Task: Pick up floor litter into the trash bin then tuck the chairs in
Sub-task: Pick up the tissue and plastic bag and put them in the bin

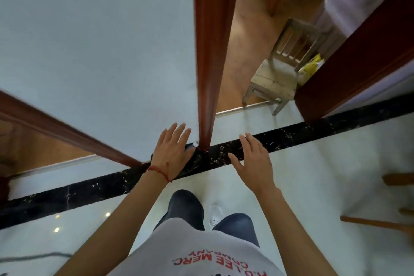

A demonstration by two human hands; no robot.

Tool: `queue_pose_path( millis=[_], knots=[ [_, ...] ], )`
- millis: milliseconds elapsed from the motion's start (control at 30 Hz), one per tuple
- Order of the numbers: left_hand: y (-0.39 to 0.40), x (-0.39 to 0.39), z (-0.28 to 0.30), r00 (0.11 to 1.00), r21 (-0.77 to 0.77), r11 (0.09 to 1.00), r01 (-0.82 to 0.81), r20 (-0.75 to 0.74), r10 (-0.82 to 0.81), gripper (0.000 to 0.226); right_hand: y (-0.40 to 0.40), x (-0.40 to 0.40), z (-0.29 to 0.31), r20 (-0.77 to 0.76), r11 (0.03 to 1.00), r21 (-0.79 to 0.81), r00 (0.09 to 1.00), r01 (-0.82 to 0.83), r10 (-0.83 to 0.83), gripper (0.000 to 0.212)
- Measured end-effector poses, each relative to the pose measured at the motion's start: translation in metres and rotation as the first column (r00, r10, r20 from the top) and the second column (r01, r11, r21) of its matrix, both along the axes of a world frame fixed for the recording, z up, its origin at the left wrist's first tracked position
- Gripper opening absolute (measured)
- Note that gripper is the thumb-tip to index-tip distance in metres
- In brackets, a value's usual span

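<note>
My left hand is stretched forward with straight fingers, hovering over a dark object lined with a black bag that stands at the foot of a red-brown door frame; most of it is hidden by the hand, and whether the hand touches it I cannot tell. My right hand is spread open over the black marble floor strip, holding nothing. A small pale wooden chair stands in the doorway at the right. No litter is visible on the floor near my hands.
A red-brown door frame post rises between my hands, with a white wall to its left. A black marble strip crosses the glossy tile floor. Something yellow lies beside the chair. Wooden legs poke in at the right edge.
</note>
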State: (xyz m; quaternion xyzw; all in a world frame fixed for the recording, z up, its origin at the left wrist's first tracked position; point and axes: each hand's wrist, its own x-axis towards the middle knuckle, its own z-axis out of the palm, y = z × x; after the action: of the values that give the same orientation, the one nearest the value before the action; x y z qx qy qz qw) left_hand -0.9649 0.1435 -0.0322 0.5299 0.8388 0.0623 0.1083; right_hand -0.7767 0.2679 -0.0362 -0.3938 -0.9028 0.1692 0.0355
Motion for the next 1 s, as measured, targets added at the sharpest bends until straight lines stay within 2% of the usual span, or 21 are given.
queue_pose_path(
  millis=[200, 267, 433, 633, 867, 1000],
  knots=[
    [0.027, -0.019, 0.0, 0.966, -0.041, 0.965, 0.257, -0.005, -0.258, 0.059, -0.017, 0.015, 0.002, 0.006, 0.95, -0.039, 0.951, 0.309, -0.309, 0.063],
    [0.035, -0.021, 0.0, 0.937, -0.04, 0.936, 0.349, 0.015, -0.349, 0.062, -0.029, 0.02, 0.005, 0.003, 0.91, -0.043, 0.911, 0.411, -0.412, 0.067],
    [0.055, -0.01, -0.003, 0.829, -0.075, 0.826, 0.559, 0.011, -0.559, 0.063, -0.065, 0.046, 0.005, 0.016, 0.785, -0.052, 0.787, 0.617, -0.617, 0.058],
    [0.076, 0.044, -0.001, 0.645, -0.056, 0.644, 0.763, 0.002, -0.764, 0.06, -0.117, 0.095, 0.011, 0.051, 0.578, -0.073, 0.582, 0.813, -0.812, 0.061],
    [0.077, 0.142, 0.011, 0.401, 0.017, 0.4, 0.916, -0.014, -0.916, 0.06, -0.19, 0.153, 0.018, 0.043, 0.307, -0.099, 0.312, 0.946, -0.949, 0.062],
    [0.06, 0.2, 0.014, 0.257, 0.033, 0.256, 0.966, -0.026, -0.966, 0.074, -0.242, 0.186, 0.021, 0.036, 0.159, -0.101, 0.163, 0.982, -0.986, 0.062]
  ],
)
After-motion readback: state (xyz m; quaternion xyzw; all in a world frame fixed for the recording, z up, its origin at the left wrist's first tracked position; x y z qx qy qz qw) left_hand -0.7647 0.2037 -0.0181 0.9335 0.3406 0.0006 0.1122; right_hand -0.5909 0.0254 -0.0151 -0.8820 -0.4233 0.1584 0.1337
